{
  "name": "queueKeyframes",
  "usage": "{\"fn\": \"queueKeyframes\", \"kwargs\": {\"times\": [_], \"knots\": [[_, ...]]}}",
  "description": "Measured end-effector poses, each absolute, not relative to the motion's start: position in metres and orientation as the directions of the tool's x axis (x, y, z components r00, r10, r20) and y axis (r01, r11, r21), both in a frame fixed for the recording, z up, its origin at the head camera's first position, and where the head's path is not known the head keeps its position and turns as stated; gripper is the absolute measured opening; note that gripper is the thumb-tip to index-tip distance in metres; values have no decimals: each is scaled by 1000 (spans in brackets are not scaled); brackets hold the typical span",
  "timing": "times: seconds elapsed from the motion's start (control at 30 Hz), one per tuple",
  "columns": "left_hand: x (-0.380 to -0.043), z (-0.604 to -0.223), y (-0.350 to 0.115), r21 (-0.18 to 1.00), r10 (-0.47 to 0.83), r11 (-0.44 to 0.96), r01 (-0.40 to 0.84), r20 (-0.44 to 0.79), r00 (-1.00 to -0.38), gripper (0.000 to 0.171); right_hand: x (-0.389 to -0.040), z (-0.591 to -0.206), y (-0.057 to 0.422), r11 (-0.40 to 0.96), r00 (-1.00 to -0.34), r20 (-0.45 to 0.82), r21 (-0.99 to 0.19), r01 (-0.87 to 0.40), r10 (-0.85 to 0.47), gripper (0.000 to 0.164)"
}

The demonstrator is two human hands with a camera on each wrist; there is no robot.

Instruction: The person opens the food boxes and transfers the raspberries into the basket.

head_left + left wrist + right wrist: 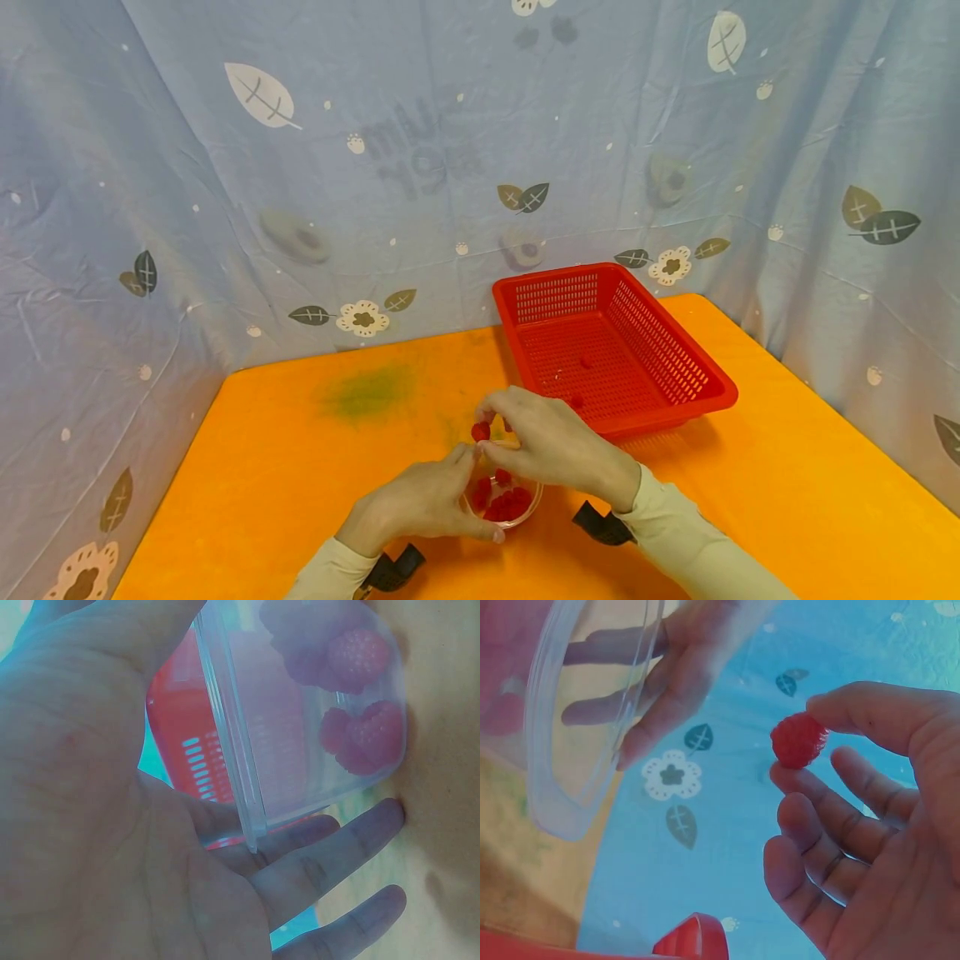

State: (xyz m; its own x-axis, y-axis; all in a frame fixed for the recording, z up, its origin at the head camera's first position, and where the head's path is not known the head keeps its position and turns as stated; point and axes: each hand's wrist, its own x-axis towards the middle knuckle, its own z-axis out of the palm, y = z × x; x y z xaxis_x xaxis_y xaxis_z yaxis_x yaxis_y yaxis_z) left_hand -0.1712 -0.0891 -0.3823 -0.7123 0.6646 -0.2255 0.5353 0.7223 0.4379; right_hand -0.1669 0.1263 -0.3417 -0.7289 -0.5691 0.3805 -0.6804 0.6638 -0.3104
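A clear plastic tub [519, 522] stands on the orange table, with several red raspberries [508, 505] at its bottom. My left hand [414, 506] holds the tub from the left, thumb on the near side and fingers round the far side. The left wrist view shows the tub's see-through wall [289, 750] beside the spread fingers. Above the tub's far rim, my right hand [558, 437] pinches one raspberry [481, 431] between thumb and index finger. In the right wrist view this raspberry [799, 740] hangs apart from the tub's rim [562, 821], the other fingers loosely curled.
Behind and right of the tub is a red slotted plastic basket [718, 390], with a couple of raspberries [587, 362] on its floor. A blue patterned curtain [420, 167] hangs round the back and sides of the orange table [285, 467]. A green stain [371, 392] marks the tabletop.
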Motion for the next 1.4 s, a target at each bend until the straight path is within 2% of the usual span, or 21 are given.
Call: {"fn": "queueKeyframes", "kwargs": {"times": [0.1,0.23,0.8,1.4], "knots": [[-171,-382,-89,434,662,726,533,-231,-713,114,-168,-341,128,657,-721,406,-312,-687,-561,23],[-171,-383,-88,422,662,727,541,-223,-715,117,-168,-341,129,651,-699,447,-287,-703,-558,16],[-172,-386,-87,400,651,738,544,-209,-729,118,-170,-332,138,656,-712,488,-320,-684,-505,17],[-173,-387,-86,402,646,743,536,-219,-731,117,-175,-327,146,660,-687,573,-307,-686,-447,16]]}}
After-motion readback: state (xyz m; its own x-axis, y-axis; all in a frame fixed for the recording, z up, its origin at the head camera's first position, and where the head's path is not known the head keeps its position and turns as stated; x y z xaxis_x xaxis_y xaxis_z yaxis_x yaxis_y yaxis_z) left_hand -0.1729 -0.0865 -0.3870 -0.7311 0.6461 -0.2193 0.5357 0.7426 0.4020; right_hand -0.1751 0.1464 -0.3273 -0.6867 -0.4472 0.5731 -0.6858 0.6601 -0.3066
